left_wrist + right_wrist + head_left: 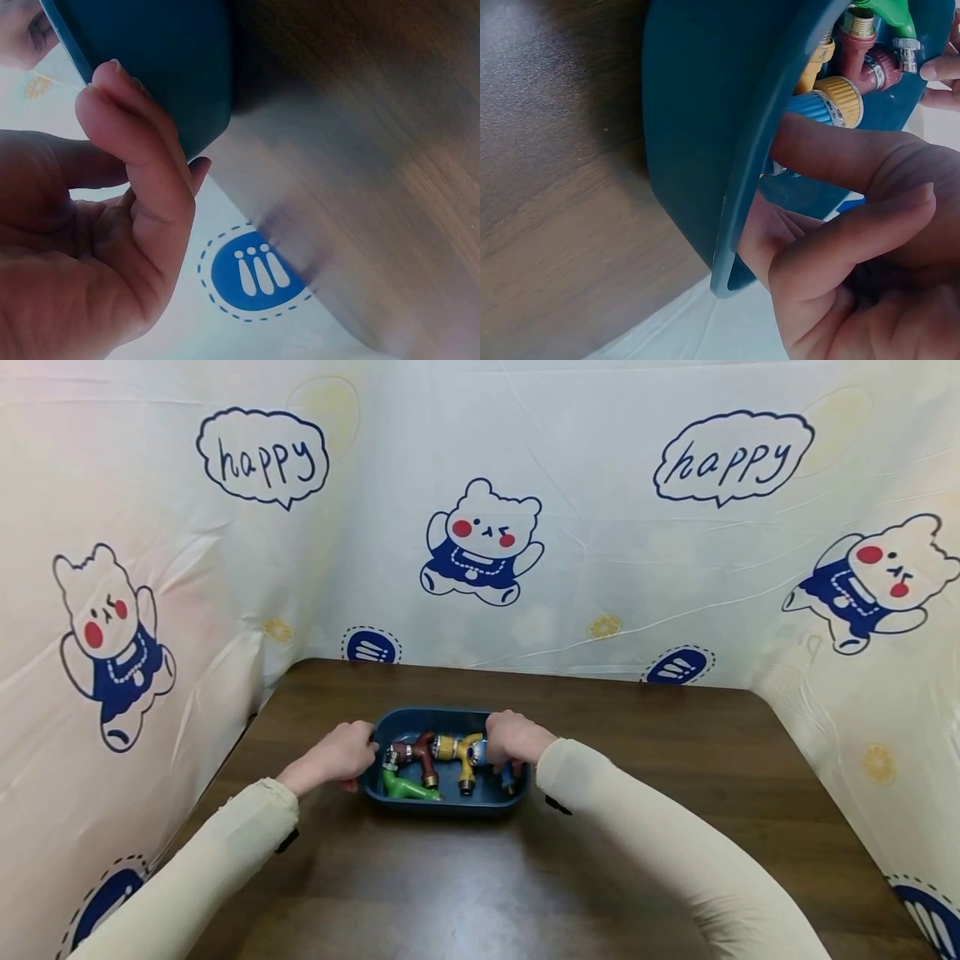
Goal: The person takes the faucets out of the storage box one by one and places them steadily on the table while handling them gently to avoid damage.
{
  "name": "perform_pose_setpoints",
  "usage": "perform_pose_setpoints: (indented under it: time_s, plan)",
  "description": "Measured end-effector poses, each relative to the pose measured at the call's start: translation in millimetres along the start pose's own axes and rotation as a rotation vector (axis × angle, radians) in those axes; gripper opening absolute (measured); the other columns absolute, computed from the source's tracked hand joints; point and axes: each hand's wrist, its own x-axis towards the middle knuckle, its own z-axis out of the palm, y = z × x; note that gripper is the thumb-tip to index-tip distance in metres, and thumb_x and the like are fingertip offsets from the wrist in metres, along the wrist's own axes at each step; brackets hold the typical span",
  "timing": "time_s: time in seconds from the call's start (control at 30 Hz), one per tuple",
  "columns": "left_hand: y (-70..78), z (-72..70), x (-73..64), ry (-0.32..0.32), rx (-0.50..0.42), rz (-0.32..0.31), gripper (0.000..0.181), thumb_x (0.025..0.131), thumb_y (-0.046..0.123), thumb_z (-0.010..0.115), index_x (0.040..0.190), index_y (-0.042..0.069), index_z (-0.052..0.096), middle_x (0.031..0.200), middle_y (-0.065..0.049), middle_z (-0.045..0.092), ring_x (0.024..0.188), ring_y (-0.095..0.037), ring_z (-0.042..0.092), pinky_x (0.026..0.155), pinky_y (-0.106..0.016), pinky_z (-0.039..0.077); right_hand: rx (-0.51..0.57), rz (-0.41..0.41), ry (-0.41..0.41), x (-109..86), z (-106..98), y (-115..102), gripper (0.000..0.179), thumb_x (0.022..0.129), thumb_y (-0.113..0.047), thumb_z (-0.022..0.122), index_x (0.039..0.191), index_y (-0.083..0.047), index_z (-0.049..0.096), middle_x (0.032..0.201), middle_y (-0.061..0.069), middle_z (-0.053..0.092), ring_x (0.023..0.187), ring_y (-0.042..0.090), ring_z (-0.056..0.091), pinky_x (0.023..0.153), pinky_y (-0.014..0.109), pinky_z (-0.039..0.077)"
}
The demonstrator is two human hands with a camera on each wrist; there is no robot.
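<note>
A dark blue plastic basin (442, 808) sits on the table with several toy-coloured taps in it. My left hand (347, 752) grips its left end, curled fingers (135, 135) against the outer wall in the left wrist view. Over the right end, my right hand (516, 739) reaches inside and holds a blue tap (814, 109), whose body is mostly hidden by the fingers. Left of it lies a yellow tap (467, 764), then a brownish-red tap (427, 764). A green tap (405, 787) rests in the basin's front left corner.
The brown wooden table (660, 793) extends around the basin. Behind it and along both sides hangs a pale curtain (600, 577) printed with cartoon bears. Its lower part meets the table's far edge.
</note>
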Motion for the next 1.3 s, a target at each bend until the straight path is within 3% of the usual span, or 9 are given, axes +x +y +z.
perform_pose_setpoints:
  time_s: [0.37, 0.67, 0.87, 1.07, 1.3]
  plan:
    - [0.5, 0.0, 0.6, 0.005, 0.007, -0.006, 0.024, 0.111, 0.006, 0.047, 0.124, -0.01, 0.06, 0.079, -0.016, 0.062, 0.049, -0.02, 0.066, 0.048, -0.034, 0.058, 0.03, 0.003, -0.005, 16.0, 2.8, 5.8, 0.019, 0.093, -0.002, 0.079, 0.106, -0.003, 0.065, 0.094, 0.016, 0.064, 0.07, 0.027, 0.077, 0.063, 0.036, 0.063]
    - [1.2, -0.6, 0.6, -0.003, 0.023, -0.01, 0.024, 0.111, 0.007, 0.047, 0.121, -0.01, 0.06, 0.078, -0.016, 0.062, 0.049, -0.02, 0.066, 0.048, -0.034, 0.058, 0.069, -0.012, -0.024, 9.5, 3.9, 6.0, 0.026, 0.092, -0.004, 0.082, 0.111, -0.004, 0.064, 0.099, 0.016, 0.063, 0.069, 0.025, 0.076, 0.066, 0.035, 0.063]
    - [0.7, 1.2, 1.5, 0.01, 0.017, -0.023, 0.024, 0.111, 0.007, 0.047, 0.123, -0.01, 0.059, 0.079, -0.016, 0.062, 0.049, -0.02, 0.066, 0.048, -0.034, 0.059, 0.034, 0.001, -0.019, 8.9, 4.2, 4.7, 0.032, 0.089, -0.005, 0.085, 0.111, -0.004, 0.062, 0.097, 0.016, 0.062, 0.068, 0.023, 0.075, 0.066, 0.031, 0.063]
    - [0.4, 2.5, 1.2, 0.008, 0.01, -0.019, 0.024, 0.11, 0.006, 0.046, 0.122, -0.01, 0.06, 0.08, -0.016, 0.062, 0.049, -0.02, 0.066, 0.048, -0.033, 0.058, -0.027, 0.009, -0.026, 14.2, 7.9, 4.2, 0.032, 0.088, -0.008, 0.087, 0.11, -0.004, 0.063, 0.092, 0.015, 0.065, 0.062, 0.02, 0.074, 0.054, 0.024, 0.057]
    - [3.1, 0.6, -0.3, 0.009, 0.024, -0.014, 0.026, 0.111, 0.006, 0.046, 0.126, -0.011, 0.059, 0.077, -0.016, 0.062, 0.049, -0.02, 0.066, 0.047, -0.033, 0.058, -0.022, -0.024, -0.017, 10.6, 5.4, 5.9, 0.029, 0.089, -0.009, 0.086, 0.107, -0.004, 0.065, 0.094, 0.015, 0.064, 0.061, 0.019, 0.072, 0.052, 0.024, 0.057]
